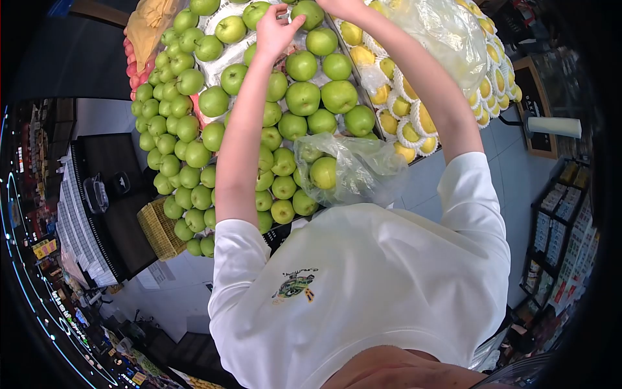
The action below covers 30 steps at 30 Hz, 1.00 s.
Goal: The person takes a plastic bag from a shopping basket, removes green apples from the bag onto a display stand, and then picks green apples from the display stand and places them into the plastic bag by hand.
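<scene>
My left hand [275, 31] is over the upper part of a pile of green apples [302, 98], its thumb apart from the loosely curved fingers. The thumb tip is right at the edge of one green apple [308, 14], and another green apple [255, 14] lies just to the left of the fingers. My right hand [342, 5] is cut off by the top edge of the view, so its fingers are hidden. Near my chest, a clear plastic bag [369, 170] with a green apple [323, 173] in it rests on the front of the pile.
On the right, yellow fruit [424, 118] sits in white foam nets, partly under a large clear plastic sheet [447, 39]. Red fruit [133, 68] lies at the far left. A yellow basket [161, 228] stands below the apples. Stocked shelves [560, 227] are at the right.
</scene>
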{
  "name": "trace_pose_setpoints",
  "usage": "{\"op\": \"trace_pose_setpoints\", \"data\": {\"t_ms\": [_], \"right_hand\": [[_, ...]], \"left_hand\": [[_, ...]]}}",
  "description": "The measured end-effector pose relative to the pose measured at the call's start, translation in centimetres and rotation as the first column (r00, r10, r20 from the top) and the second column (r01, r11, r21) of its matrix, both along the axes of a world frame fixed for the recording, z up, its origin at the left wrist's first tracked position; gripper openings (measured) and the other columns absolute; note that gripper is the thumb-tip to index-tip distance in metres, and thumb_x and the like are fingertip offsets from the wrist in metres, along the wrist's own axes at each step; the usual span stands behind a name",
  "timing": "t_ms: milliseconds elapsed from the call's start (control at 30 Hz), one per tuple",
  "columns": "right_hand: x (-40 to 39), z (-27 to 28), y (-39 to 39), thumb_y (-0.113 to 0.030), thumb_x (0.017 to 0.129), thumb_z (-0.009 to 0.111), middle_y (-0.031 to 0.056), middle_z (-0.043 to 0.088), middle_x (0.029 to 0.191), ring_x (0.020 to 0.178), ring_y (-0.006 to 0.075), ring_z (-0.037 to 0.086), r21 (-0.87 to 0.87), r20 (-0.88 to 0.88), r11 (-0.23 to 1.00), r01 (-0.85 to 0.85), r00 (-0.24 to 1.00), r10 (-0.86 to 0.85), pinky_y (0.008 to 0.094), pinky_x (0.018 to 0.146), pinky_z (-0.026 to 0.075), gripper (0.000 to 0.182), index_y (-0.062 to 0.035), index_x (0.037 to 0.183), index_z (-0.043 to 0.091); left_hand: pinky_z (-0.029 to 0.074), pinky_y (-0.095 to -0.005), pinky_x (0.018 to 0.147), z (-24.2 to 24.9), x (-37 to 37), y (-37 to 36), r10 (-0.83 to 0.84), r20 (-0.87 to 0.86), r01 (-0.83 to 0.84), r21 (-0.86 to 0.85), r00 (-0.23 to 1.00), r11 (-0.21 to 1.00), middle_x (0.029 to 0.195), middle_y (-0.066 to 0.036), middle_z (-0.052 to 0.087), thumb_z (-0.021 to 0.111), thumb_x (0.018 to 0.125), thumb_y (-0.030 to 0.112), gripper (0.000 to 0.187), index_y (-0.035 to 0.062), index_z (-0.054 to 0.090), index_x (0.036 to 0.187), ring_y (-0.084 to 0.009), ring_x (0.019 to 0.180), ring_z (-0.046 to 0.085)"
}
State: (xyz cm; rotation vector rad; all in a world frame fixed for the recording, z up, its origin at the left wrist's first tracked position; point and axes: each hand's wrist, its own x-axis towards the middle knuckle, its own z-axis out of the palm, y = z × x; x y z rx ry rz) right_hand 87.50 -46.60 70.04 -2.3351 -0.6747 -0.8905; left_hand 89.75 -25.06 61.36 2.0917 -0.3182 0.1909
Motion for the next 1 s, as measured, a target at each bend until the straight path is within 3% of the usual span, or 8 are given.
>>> {"op": "trace_pose_setpoints", "data": {"t_ms": [133,233,300,367,433,467,600,1000], "right_hand": [[1.8,-4.0,0.1,-0.024,0.093,0.061,0.0224,0.062,0.126,0.117,0.0413,0.055,0.096,-0.075,0.994,-0.044,0.996,0.051,0.0524,0.103,0.042,0.035,-0.0090,0.125,0.065],[1.3,-5.3,0.0,-0.032,0.094,0.065,0.0254,0.048,0.148,0.137,0.0450,0.041,-0.058,0.055,0.986,-0.158,0.985,0.161,0.0548,0.117,0.030,0.051,-0.0088,0.139,0.059],[0.1,-5.7,-0.2,-0.044,0.094,0.068,0.0253,0.031,0.162,0.149,0.0472,0.023,-0.273,0.034,0.959,-0.071,0.996,0.084,0.0558,0.124,0.016,0.070,-0.0074,0.150,0.051],[0.6,-7.1,-0.7,-0.050,0.092,0.070,0.0230,0.031,0.164,0.152,0.0432,0.022,-0.285,0.062,0.957,-0.048,0.996,0.068,0.0531,0.125,0.015,0.078,-0.0066,0.153,0.048],[0.5,-7.4,-0.6,-0.050,0.093,0.071,0.0207,0.033,0.164,0.152,0.0393,0.025,0.017,-0.364,0.977,-0.212,0.909,0.203,0.0501,0.125,0.017,0.079,-0.0066,0.154,0.048],[0.3,-7.3,-0.5,-0.050,0.093,0.071,0.0207,0.033,0.164,0.152,0.0393,0.025,0.020,-0.364,0.976,-0.217,0.908,0.209,0.0501,0.125,0.017,0.079,-0.0066,0.154,0.048],[-0.3,-6.2,-0.5,-0.049,0.092,0.072,0.0192,0.035,0.164,0.151,0.0371,0.028,0.079,-0.432,0.974,-0.214,0.873,0.227,0.0474,0.125,0.021,0.080,-0.0065,0.154,0.047],[0.2,-6.9,-0.5,-0.054,0.092,0.069,0.0216,0.030,0.165,0.153,0.0387,0.025,-0.042,-0.342,0.983,-0.177,0.927,0.152,0.0479,0.125,0.018,0.084,-0.0057,0.156,0.044]], "left_hand": [[0.058,-0.0339,0.092,-0.1,0.7,1.3,-0.029,-0.011,0.028,-0.117,1.000,0.993,0.128,-0.017,0.069,0.082,0.088,0.028,0.059,-0.0036,0.059,0.133,-0.0228,0.106,0.073],[0.058,-0.0315,0.090,2.5,0.3,2.7,-0.006,-0.009,0.004,-0.214,1.000,0.977,0.122,-0.015,0.072,0.079,0.090,0.021,0.046,-0.0025,0.065,0.128,-0.0187,0.103,0.073],[0.058,-0.0298,0.087,5.8,-1.4,4.3,0.010,0.008,-0.011,0.100,1.000,0.995,0.113,-0.013,0.075,0.080,0.089,0.017,0.036,-0.0013,0.071,0.119,-0.0143,0.100,0.072],[0.059,-0.0327,0.086,5.6,-1.5,5.9,-0.030,-0.019,0.033,0.189,0.999,0.981,0.105,-0.013,0.077,0.082,0.087,0.028,0.039,0.0000,0.074,0.113,-0.0177,0.095,0.074],[0.058,-0.0418,0.094,6.2,-3.5,6.8,0.025,-0.090,0.043,0.676,0.996,0.736,0.109,-0.018,0.076,0.083,0.081,0.042,0.061,-0.0022,0.070,0.121,-0.0274,0.104,0.074],[0.056,-0.0477,0.096,6.2,-4.5,6.6,0.036,-0.154,0.078,0.673,0.987,0.736,0.116,-0.023,0.072,0.084,0.077,0.054,0.079,-0.0038,0.065,0.127,-0.0365,0.109,0.071],[0.057,-0.0517,0.095,3.2,-6.0,5.7,0.053,0.012,-0.045,0.722,0.999,0.690,0.126,-0.030,0.061,0.086,0.075,0.053,0.086,-0.0026,0.056,0.133,-0.0494,0.112,0.065],[0.053,-0.0436,0.101,1.7,-5.2,3.7,0.002,0.093,-0.051,0.527,0.996,0.849,0.121,-0.022,0.068,0.092,0.067,0.034,0.068,0.0014,0.068,0.121,-0.0363,0.114,0.066]]}}
